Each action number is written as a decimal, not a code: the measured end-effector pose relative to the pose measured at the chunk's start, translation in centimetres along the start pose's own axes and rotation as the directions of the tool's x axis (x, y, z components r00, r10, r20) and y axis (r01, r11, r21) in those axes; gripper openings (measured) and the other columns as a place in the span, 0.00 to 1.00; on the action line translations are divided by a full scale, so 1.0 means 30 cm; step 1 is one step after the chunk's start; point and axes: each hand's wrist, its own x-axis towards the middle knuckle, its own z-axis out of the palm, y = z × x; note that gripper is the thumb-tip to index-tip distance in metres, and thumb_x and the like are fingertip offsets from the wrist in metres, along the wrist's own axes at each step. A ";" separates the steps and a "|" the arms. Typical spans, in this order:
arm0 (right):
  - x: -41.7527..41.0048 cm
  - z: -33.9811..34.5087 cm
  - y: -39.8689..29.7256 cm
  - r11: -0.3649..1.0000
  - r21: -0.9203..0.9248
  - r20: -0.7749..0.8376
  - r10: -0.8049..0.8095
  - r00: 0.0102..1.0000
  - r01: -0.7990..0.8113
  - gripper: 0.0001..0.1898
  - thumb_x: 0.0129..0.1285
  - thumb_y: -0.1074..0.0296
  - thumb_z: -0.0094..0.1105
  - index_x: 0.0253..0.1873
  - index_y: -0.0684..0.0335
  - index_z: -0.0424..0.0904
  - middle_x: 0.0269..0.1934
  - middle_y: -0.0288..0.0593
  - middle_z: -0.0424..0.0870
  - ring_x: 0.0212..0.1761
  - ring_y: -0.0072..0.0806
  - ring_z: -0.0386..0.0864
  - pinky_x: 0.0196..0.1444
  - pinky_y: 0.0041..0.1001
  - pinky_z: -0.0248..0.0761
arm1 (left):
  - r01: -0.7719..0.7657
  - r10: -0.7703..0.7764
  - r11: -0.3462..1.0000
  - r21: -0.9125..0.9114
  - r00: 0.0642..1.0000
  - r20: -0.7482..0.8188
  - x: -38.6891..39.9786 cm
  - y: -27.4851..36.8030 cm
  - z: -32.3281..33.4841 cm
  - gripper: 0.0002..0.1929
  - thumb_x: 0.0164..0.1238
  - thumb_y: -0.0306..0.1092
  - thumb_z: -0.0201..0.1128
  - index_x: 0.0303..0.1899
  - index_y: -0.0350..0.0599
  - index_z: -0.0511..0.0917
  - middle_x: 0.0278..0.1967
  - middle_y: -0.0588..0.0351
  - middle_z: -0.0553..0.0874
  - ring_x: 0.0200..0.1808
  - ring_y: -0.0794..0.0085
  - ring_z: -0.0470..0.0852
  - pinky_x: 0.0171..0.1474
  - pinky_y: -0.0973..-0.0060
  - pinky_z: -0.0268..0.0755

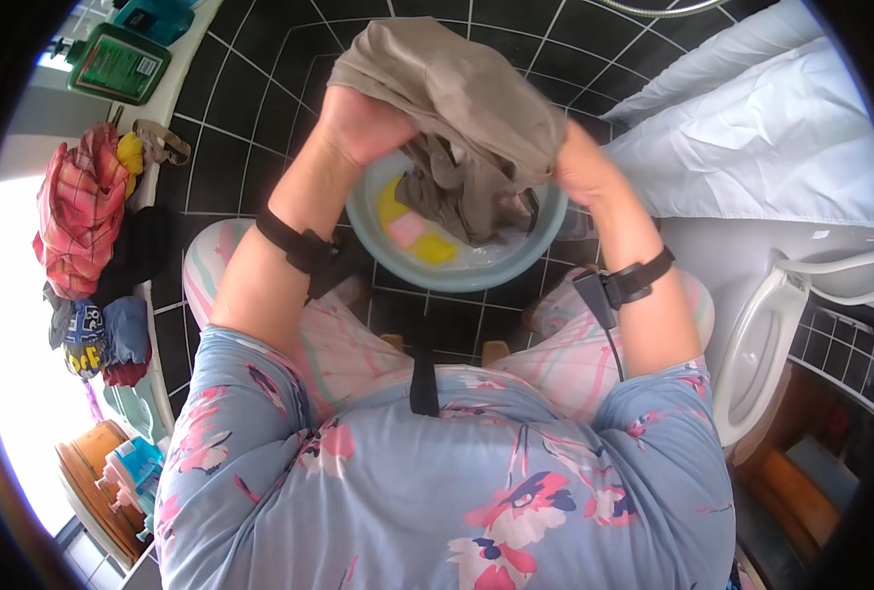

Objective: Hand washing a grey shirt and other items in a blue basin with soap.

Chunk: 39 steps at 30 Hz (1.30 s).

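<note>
A wet-looking grey-brown garment (pixel 466 88) is lifted over a light blue plastic basin (pixel 448 280), its lower folds hanging down into it. My left hand (pixel 367 124) grips the garment's left side, the fingers hidden under the cloth. On the opposite side my right hand (pixel 586 166) holds its right edge; those fingers are mostly covered too. Inside the basin, water with some suds shows near the front. Something yellow (pixel 435 251) and a pink piece (pixel 406 230) lie there; whether they are cloth or sponge I cannot tell.
Dark tiles (pixel 230 140) surround the basin. A white shower curtain (pixel 747 133) hangs at the right, above a white toilet seat (pixel 761 354). Along the left ledge are a green pump bottle (pixel 120 64), a red plaid cloth (pixel 83 206), folded-up clothes (pixel 123 328) and smaller pump bottles (pixel 131 472).
</note>
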 end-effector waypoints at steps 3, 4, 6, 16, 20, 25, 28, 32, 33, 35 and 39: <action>0.010 -0.148 -0.001 0.958 0.264 -0.014 -0.114 0.993 0.114 0.24 0.70 0.65 0.56 0.68 0.65 0.69 0.64 0.41 0.76 0.64 0.31 0.74 0.66 0.34 0.67 | -0.106 0.121 0.976 0.191 0.991 -0.065 -0.020 0.056 -0.055 0.21 0.77 0.42 0.45 0.59 0.38 0.74 0.60 0.48 0.79 0.61 0.57 0.77 0.68 0.58 0.66; 0.016 -0.162 -0.028 0.937 0.324 -0.022 -0.134 0.991 0.134 0.23 0.73 0.61 0.50 0.68 0.65 0.68 0.66 0.42 0.74 0.67 0.32 0.70 0.69 0.35 0.64 | -0.161 0.223 0.937 0.309 0.958 -0.178 -0.027 0.061 -0.061 0.20 0.77 0.41 0.46 0.60 0.39 0.74 0.60 0.49 0.79 0.62 0.58 0.76 0.67 0.59 0.67; 0.007 -0.226 -0.062 0.856 0.492 -0.027 -0.167 0.986 0.159 0.22 0.76 0.60 0.44 0.69 0.65 0.68 0.68 0.43 0.71 0.71 0.33 0.66 0.73 0.35 0.57 | -0.140 0.270 0.882 0.449 0.933 -0.239 -0.044 0.056 -0.065 0.21 0.78 0.41 0.46 0.62 0.39 0.73 0.62 0.49 0.78 0.64 0.59 0.75 0.69 0.59 0.65; -0.008 -0.419 -0.136 0.858 -0.500 -0.587 -0.236 0.774 -0.117 0.22 0.69 0.50 0.54 0.51 0.66 0.83 0.43 0.36 0.86 0.45 0.22 0.78 0.51 0.26 0.68 | 0.072 0.130 -0.557 0.828 0.992 0.001 -0.129 0.037 -0.124 0.23 0.72 0.45 0.55 0.61 0.41 0.75 0.62 0.47 0.79 0.66 0.57 0.73 0.66 0.67 0.65; 0.003 -0.357 -0.165 0.715 -0.663 -0.616 -0.352 0.705 -0.222 0.15 0.67 0.63 0.56 0.49 0.65 0.85 0.38 0.33 0.87 0.38 0.21 0.80 0.45 0.22 0.70 | 0.209 0.179 -0.721 0.661 0.977 -0.114 -0.183 0.032 -0.211 0.31 0.68 0.65 0.49 0.57 0.49 0.80 0.55 0.51 0.84 0.60 0.55 0.79 0.61 0.65 0.70; -0.001 -0.394 -0.139 0.580 -0.743 -0.655 -0.529 0.540 -0.333 0.13 0.64 0.59 0.59 0.44 0.60 0.87 0.26 0.34 0.84 0.28 0.19 0.77 0.34 0.25 0.68 | 0.380 0.087 -0.811 0.445 0.831 -0.550 -0.158 -0.044 -0.133 0.35 0.65 0.71 0.48 0.52 0.50 0.85 0.50 0.49 0.86 0.58 0.54 0.80 0.62 0.65 0.69; 0.012 -0.405 -0.132 0.773 -0.630 -0.672 -0.492 0.553 -0.078 0.11 0.66 0.67 0.59 0.49 0.64 0.84 0.35 0.34 0.85 0.34 0.22 0.80 0.40 0.21 0.70 | 0.195 -0.033 -0.951 0.242 0.709 -0.704 -0.162 -0.091 -0.136 0.34 0.64 0.70 0.51 0.44 0.47 0.88 0.44 0.48 0.88 0.54 0.54 0.82 0.60 0.64 0.71; 0.036 -0.364 -0.142 0.852 -0.503 -0.672 -0.492 0.553 0.146 0.07 0.66 0.69 0.61 0.47 0.61 0.82 0.34 0.33 0.82 0.31 0.18 0.78 0.34 0.20 0.70 | 0.045 -0.232 -0.928 0.369 0.705 -0.670 -0.210 -0.109 -0.267 0.26 0.63 0.61 0.62 0.34 0.44 0.88 0.37 0.51 0.88 0.42 0.59 0.85 0.49 0.65 0.75; 0.039 -0.344 -0.139 0.837 -0.506 -0.650 -0.530 0.545 0.209 0.06 0.65 0.70 0.62 0.45 0.60 0.81 0.32 0.32 0.80 0.27 0.15 0.75 0.29 0.19 0.70 | 0.043 -0.236 -0.927 0.372 0.704 -0.670 -0.206 -0.099 -0.278 0.26 0.63 0.61 0.62 0.34 0.44 0.88 0.37 0.51 0.88 0.42 0.59 0.85 0.49 0.65 0.75; 0.063 -0.312 -0.098 0.846 -0.486 -0.585 -0.502 0.637 0.221 0.05 0.66 0.69 0.61 0.44 0.61 0.80 0.32 0.33 0.80 0.27 0.15 0.75 0.29 0.19 0.71 | 0.188 -0.361 -0.562 0.806 0.821 -0.443 -0.200 -0.084 -0.300 0.18 0.64 0.49 0.66 0.28 0.40 0.83 0.29 0.53 0.81 0.33 0.64 0.81 0.43 0.69 0.73; 0.123 -0.271 0.051 0.769 -0.603 -0.307 -0.471 0.827 0.214 0.05 0.68 0.68 0.60 0.46 0.60 0.79 0.32 0.33 0.80 0.34 0.15 0.79 0.38 0.22 0.75 | 0.098 -0.297 -0.123 0.988 0.946 -0.131 -0.142 -0.101 -0.201 0.16 0.68 0.43 0.64 0.28 0.38 0.79 0.25 0.59 0.73 0.29 0.71 0.74 0.40 0.74 0.70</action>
